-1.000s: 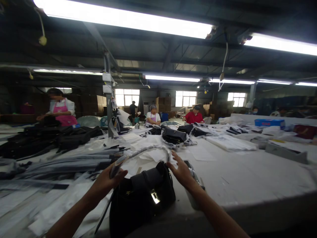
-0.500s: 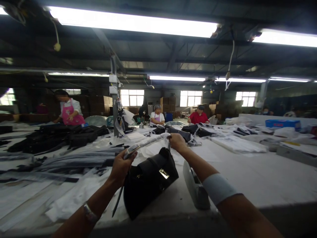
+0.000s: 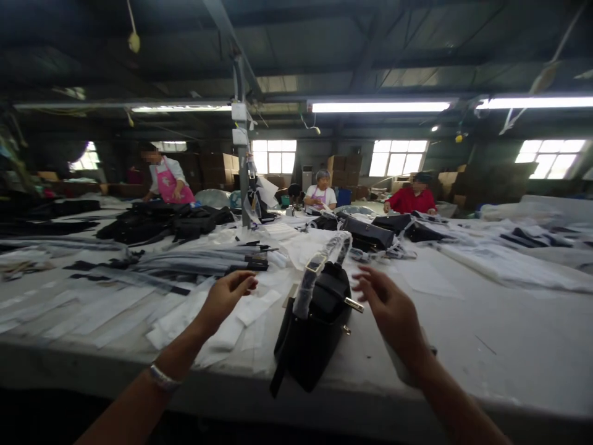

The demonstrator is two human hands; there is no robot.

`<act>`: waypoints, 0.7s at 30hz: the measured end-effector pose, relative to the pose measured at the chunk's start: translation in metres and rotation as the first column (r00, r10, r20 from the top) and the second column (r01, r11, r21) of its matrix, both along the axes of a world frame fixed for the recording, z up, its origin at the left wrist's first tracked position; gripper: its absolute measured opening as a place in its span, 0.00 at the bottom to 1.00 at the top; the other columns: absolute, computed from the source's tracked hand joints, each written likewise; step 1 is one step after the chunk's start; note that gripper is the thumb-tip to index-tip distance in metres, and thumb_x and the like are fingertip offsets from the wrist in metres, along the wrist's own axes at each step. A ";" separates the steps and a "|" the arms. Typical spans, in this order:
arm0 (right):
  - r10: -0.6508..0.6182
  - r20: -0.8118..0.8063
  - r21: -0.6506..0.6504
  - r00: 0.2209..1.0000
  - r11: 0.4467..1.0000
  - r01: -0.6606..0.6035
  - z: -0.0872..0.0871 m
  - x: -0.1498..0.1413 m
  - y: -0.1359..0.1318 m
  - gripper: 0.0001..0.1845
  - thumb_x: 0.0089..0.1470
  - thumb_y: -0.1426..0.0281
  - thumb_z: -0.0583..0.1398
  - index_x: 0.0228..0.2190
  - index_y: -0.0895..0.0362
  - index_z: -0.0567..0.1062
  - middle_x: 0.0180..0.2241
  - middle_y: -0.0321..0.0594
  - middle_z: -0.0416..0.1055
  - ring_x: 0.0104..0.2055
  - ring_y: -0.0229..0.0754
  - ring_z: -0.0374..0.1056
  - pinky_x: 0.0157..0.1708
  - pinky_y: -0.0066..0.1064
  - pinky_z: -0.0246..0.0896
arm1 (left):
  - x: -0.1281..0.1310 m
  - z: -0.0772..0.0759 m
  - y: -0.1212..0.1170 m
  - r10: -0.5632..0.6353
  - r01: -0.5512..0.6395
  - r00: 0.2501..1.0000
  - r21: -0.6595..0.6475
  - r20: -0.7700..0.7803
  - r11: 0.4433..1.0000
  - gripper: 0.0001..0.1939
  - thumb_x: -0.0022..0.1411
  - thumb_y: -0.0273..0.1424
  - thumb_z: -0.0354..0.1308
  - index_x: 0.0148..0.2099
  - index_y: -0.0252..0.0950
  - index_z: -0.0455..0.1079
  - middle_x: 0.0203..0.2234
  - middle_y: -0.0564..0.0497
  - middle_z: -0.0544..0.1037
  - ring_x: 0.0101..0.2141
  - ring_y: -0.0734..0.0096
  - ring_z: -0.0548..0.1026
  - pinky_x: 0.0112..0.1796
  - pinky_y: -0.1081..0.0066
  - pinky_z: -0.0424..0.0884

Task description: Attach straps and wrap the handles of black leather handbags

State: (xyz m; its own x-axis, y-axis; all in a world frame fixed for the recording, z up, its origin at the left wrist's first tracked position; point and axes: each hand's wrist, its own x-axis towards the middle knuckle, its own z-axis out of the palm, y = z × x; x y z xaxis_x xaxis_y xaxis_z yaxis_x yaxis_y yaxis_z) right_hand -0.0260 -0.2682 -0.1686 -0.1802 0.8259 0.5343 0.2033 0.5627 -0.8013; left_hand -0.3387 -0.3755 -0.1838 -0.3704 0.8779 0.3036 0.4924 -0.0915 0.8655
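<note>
A black handbag (image 3: 312,343) stands at the table's front edge, turned with one end toward me. Its handle (image 3: 306,287), wrapped in clear plastic and fitted with a gold-coloured buckle, arches upward. A metal clasp (image 3: 354,304) sticks out at its right side. My left hand (image 3: 227,300) hovers left of the bag, fingers loosely bent and holding nothing. To the right of it, my right hand (image 3: 391,309) is open with fingers apart, close to the clasp but not visibly gripping anything. A grey object behind my right wrist is mostly hidden.
White paper sheets (image 3: 185,324) and plastic-wrapped straps (image 3: 185,262) lie to the left. More black bags (image 3: 368,233) are on the far side, near a metal post (image 3: 241,161). Several co-workers are across the table (image 3: 523,346), one in a pink apron (image 3: 173,187).
Both hands have let go of the plastic-wrapped handle and moved apart. The bag has turned end-on and now stands on the table. The view has shifted left and down.
</note>
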 end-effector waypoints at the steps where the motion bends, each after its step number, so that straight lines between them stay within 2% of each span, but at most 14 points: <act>1: 0.042 -0.023 -0.079 0.999 0.996 -0.044 -0.016 0.004 -0.020 0.19 0.57 0.57 0.58 0.44 0.56 0.75 0.34 0.43 0.78 0.29 0.42 0.74 0.31 0.32 0.72 | -0.013 -0.011 -0.005 0.032 -0.034 0.999 -0.050 -0.040 0.998 0.26 0.60 0.48 0.54 0.48 0.31 0.72 0.38 0.42 0.81 0.40 0.57 0.78 0.41 0.63 0.73; 2: 0.138 -0.046 -0.179 0.989 0.973 -0.144 -0.032 0.006 -0.038 0.19 0.57 0.55 0.59 0.40 0.57 0.77 0.29 0.42 0.78 0.25 0.41 0.73 0.27 0.30 0.70 | -0.022 -0.023 -0.010 0.040 -0.048 0.996 -0.104 -0.078 0.993 0.23 0.58 0.48 0.56 0.44 0.32 0.74 0.34 0.43 0.82 0.37 0.57 0.79 0.38 0.64 0.73; 4: 0.308 -0.096 -0.380 0.947 0.867 -0.321 -0.067 0.001 -0.067 0.22 0.54 0.51 0.59 0.33 0.58 0.78 0.24 0.41 0.76 0.21 0.40 0.71 0.20 0.28 0.67 | -0.027 -0.048 -0.016 0.027 -0.063 0.984 -0.204 -0.174 0.977 0.18 0.54 0.45 0.60 0.35 0.35 0.76 0.29 0.47 0.82 0.33 0.59 0.79 0.36 0.66 0.72; 6: 0.344 -0.101 -0.466 0.933 0.813 -0.350 -0.095 -0.011 -0.084 0.25 0.54 0.48 0.58 0.34 0.58 0.78 0.26 0.43 0.78 0.21 0.41 0.72 0.20 0.27 0.66 | -0.019 -0.071 -0.016 0.021 -0.098 0.964 -0.280 -0.266 0.955 0.14 0.54 0.44 0.61 0.33 0.37 0.77 0.29 0.49 0.82 0.33 0.60 0.78 0.38 0.68 0.69; 8: 0.343 -0.039 -0.490 0.938 0.812 -0.317 -0.113 -0.026 -0.093 0.28 0.54 0.47 0.57 0.38 0.59 0.79 0.26 0.44 0.79 0.22 0.42 0.72 0.22 0.28 0.67 | -0.007 -0.089 -0.011 0.054 -0.173 0.937 -0.325 -0.345 0.930 0.16 0.55 0.44 0.61 0.38 0.37 0.76 0.30 0.48 0.81 0.35 0.59 0.78 0.38 0.68 0.67; 11: 0.300 0.038 -0.491 0.953 0.836 -0.243 -0.119 -0.046 -0.100 0.30 0.54 0.47 0.56 0.42 0.59 0.78 0.21 0.42 0.77 0.20 0.43 0.71 0.23 0.29 0.66 | 0.008 -0.105 0.000 0.129 -0.287 0.899 -0.340 -0.419 0.895 0.23 0.53 0.42 0.64 0.49 0.37 0.72 0.36 0.46 0.80 0.40 0.55 0.77 0.39 0.67 0.66; 13: 0.288 0.006 -0.502 0.958 0.829 -0.246 -0.118 -0.059 -0.105 0.32 0.54 0.46 0.56 0.44 0.60 0.78 0.20 0.42 0.77 0.19 0.43 0.70 0.22 0.29 0.65 | 0.011 -0.110 0.007 0.157 -0.317 0.891 -0.336 -0.426 0.887 0.27 0.52 0.37 0.65 0.54 0.38 0.68 0.38 0.46 0.80 0.41 0.57 0.76 0.39 0.68 0.65; 15: 0.287 -0.063 -0.521 0.956 0.807 -0.277 -0.119 -0.071 -0.110 0.36 0.53 0.44 0.56 0.47 0.62 0.76 0.20 0.43 0.77 0.18 0.43 0.69 0.20 0.29 0.64 | 0.009 -0.113 0.011 0.163 -0.308 0.903 -0.335 -0.397 0.890 0.29 0.52 0.32 0.64 0.57 0.39 0.65 0.36 0.49 0.80 0.39 0.60 0.77 0.38 0.70 0.65; 19: 0.292 -0.150 -0.548 0.944 0.770 -0.326 -0.126 -0.089 -0.118 0.41 0.49 0.42 0.57 0.48 0.64 0.75 0.18 0.42 0.75 0.17 0.42 0.68 0.16 0.27 0.60 | 0.000 -0.108 0.011 0.154 -0.239 0.946 -0.289 -0.286 0.927 0.27 0.54 0.31 0.61 0.56 0.38 0.64 0.29 0.53 0.79 0.35 0.64 0.78 0.37 0.71 0.67; 21: 0.304 -0.089 -0.523 0.948 0.796 -0.305 -0.127 -0.091 -0.119 0.34 0.51 0.43 0.56 0.39 0.61 0.78 0.15 0.40 0.73 0.16 0.40 0.66 0.15 0.25 0.56 | -0.003 -0.100 0.002 0.148 -0.202 0.963 -0.243 -0.225 0.949 0.26 0.56 0.34 0.60 0.56 0.37 0.63 0.30 0.52 0.79 0.36 0.63 0.79 0.39 0.70 0.68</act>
